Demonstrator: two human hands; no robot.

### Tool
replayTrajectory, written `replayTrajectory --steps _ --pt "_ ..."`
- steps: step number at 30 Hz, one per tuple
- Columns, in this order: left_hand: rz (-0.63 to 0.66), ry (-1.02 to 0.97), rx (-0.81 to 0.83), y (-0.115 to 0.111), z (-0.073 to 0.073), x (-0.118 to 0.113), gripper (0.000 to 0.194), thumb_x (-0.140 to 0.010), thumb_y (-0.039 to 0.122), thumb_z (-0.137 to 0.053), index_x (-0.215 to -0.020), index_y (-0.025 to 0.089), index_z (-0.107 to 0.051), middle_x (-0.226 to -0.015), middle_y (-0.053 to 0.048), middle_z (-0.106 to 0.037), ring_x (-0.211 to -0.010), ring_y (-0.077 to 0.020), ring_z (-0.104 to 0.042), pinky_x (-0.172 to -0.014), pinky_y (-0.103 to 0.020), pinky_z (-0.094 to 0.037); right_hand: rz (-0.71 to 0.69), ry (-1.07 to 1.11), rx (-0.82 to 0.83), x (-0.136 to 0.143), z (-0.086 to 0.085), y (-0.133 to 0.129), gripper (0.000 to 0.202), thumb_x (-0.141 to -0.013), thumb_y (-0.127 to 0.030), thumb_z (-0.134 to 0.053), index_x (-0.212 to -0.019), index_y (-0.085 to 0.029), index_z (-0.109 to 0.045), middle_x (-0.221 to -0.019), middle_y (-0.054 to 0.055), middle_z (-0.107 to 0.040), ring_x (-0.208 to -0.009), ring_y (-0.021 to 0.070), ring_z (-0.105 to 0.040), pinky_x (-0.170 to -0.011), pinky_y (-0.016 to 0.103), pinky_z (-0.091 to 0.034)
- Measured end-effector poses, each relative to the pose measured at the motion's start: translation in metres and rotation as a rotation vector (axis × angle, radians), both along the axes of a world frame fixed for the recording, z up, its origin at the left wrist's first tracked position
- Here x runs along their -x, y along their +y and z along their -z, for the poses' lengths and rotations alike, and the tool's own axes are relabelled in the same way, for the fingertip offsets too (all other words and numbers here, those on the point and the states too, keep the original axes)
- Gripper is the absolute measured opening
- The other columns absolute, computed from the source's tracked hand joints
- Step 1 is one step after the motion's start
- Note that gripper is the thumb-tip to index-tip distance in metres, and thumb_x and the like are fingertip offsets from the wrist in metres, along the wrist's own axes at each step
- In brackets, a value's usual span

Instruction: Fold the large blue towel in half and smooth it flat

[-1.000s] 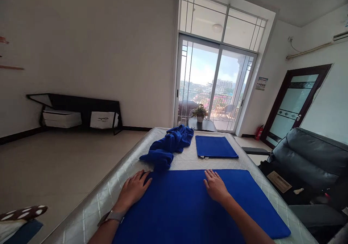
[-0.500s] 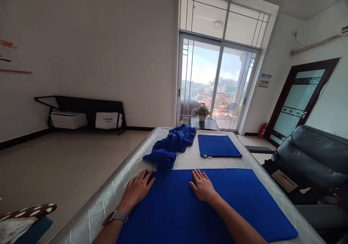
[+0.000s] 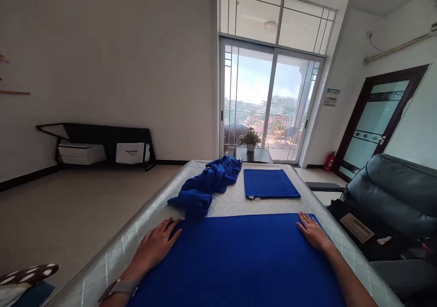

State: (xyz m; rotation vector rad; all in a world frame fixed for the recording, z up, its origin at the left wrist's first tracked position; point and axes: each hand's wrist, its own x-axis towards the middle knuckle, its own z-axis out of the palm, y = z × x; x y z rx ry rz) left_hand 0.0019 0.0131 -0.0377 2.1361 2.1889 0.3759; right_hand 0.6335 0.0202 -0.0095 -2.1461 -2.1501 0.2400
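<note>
A blue cloth [image 3: 239, 257] lies spread flat on the pale quilted mattress [image 3: 223, 205] in front of me. My left hand [image 3: 159, 243] rests on its far left corner, fingers spread and flat. At the far right corner my right hand [image 3: 314, 230] lies palm down with its fingers stretched out. Beyond the left hand is a crumpled heap of blue cloth [image 3: 208, 184], whose near end touches or overlaps the spread cloth's far edge. A folded blue cloth [image 3: 271, 183] with a small white tag lies flat to the right of the heap.
A dark armchair [image 3: 392, 197] holding a piece of cardboard [image 3: 357, 227] stands right of the mattress. Past the far end, a potted plant [image 3: 250, 138] sits on a small dark table [image 3: 254, 155]. Along the left wall is a black rack [image 3: 105, 131] with white boxes [image 3: 82, 154].
My right hand has slid right across the spread cloth, from its middle to the far right corner. The left hand stays at the left corner. The view has shifted slightly.
</note>
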Motion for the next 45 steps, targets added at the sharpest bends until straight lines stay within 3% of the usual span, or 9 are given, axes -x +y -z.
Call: replayTrajectory --steps 4,10,17,20,24,30,34,39,45 --pt "0.006 -0.003 -0.006 0.002 0.001 0.002 0.065 -0.103 0.055 -0.027 -0.157 0.025 -0.047 -0.167 -0.012 -0.044 -0.154 -0.0312 -0.039 -0.125 -0.057 -0.029 0.092 0.005 -0.051 -0.031 0.009 0.006 0.075 -0.105 -0.052 -0.018 -0.166 -0.011 -0.027 -0.173 0.007 -0.024 -0.161 0.0218 -0.018 -0.130 0.041 -0.015" --pt "-0.015 -0.011 -0.049 0.004 0.006 0.003 0.062 -0.102 0.055 -0.029 -0.154 0.027 -0.051 -0.163 -0.010 -0.050 -0.150 -0.0320 -0.045 -0.124 -0.056 -0.032 0.130 -0.020 -0.101 -0.034 0.021 0.012 0.073 -0.104 -0.050 -0.024 -0.164 -0.010 -0.033 -0.171 0.010 -0.030 -0.159 0.0249 -0.024 -0.130 0.045 -0.019" --pt "-0.009 0.034 -0.010 -0.001 -0.002 -0.002 0.062 -0.104 0.052 -0.028 -0.156 0.027 -0.048 -0.167 -0.010 -0.045 -0.153 -0.0297 -0.040 -0.126 -0.054 -0.029 0.116 -0.165 -0.331 -0.011 0.001 -0.006 0.059 -0.101 -0.027 -0.028 -0.152 -0.011 -0.055 -0.160 0.013 -0.050 -0.152 0.0233 -0.040 -0.130 0.042 -0.020" --pt "-0.007 0.045 0.002 -0.002 -0.006 -0.004 0.062 -0.104 0.052 -0.030 -0.157 0.027 -0.047 -0.167 -0.010 -0.044 -0.154 -0.0286 -0.039 -0.126 -0.051 -0.027 0.059 -0.162 -0.315 0.037 -0.017 -0.015 0.058 -0.101 -0.026 -0.030 -0.152 -0.008 -0.053 -0.160 0.015 -0.050 -0.152 0.0251 -0.040 -0.128 0.043 -0.024" --pt "-0.012 0.061 0.008 -0.004 -0.009 -0.007 0.061 -0.103 0.051 -0.031 -0.157 0.025 -0.048 -0.167 -0.011 -0.044 -0.156 -0.0291 -0.035 -0.127 -0.051 -0.025 -0.156 -0.024 -0.262 0.150 -0.032 -0.036 0.060 -0.107 -0.038 -0.030 -0.159 -0.012 -0.045 -0.165 0.013 -0.042 -0.156 0.0252 -0.033 -0.129 0.045 -0.023" --pt "-0.008 0.022 -0.018 -0.005 -0.008 -0.005 0.061 -0.103 0.053 -0.034 -0.157 0.027 -0.048 -0.168 -0.012 -0.043 -0.155 -0.0298 -0.037 -0.126 -0.053 -0.027 -0.632 0.237 -0.163 0.338 -0.021 -0.095 0.070 -0.109 -0.054 -0.030 -0.164 -0.011 -0.031 -0.171 0.013 -0.026 -0.160 0.0258 -0.020 -0.131 0.048 -0.021" --pt "0.012 0.058 -0.030 -0.003 -0.005 -0.004 0.060 -0.103 0.050 -0.037 -0.156 0.024 -0.048 -0.167 -0.014 -0.044 -0.155 -0.0289 -0.038 -0.126 -0.051 -0.028 -0.759 0.352 -0.151 0.408 -0.011 -0.118 0.073 -0.109 -0.055 -0.031 -0.165 -0.009 -0.027 -0.172 0.015 -0.022 -0.160 0.0259 -0.015 -0.131 0.049 -0.019" --pt "0.004 0.064 -0.019 -0.003 -0.005 -0.005 0.061 -0.104 0.049 -0.036 -0.158 0.024 -0.045 -0.168 -0.015 -0.042 -0.156 -0.0300 -0.036 -0.126 -0.054 -0.026 -0.683 0.316 -0.085 0.411 -0.007 -0.115 0.077 -0.108 -0.059 -0.030 -0.164 -0.006 -0.028 -0.171 0.019 -0.020 -0.160 0.0290 -0.016 -0.131 0.053 -0.019" --pt "0.005 -0.005 -0.030 -0.002 -0.003 -0.003 0.061 -0.103 0.053 -0.037 -0.156 0.025 -0.049 -0.168 -0.013 -0.043 -0.156 -0.0306 -0.036 -0.127 -0.056 -0.024 -0.517 0.236 -0.018 0.346 -0.007 -0.100 0.076 -0.108 -0.057 -0.025 -0.167 -0.011 -0.020 -0.174 0.012 -0.012 -0.161 0.0280 -0.009 -0.131 0.055 -0.013"
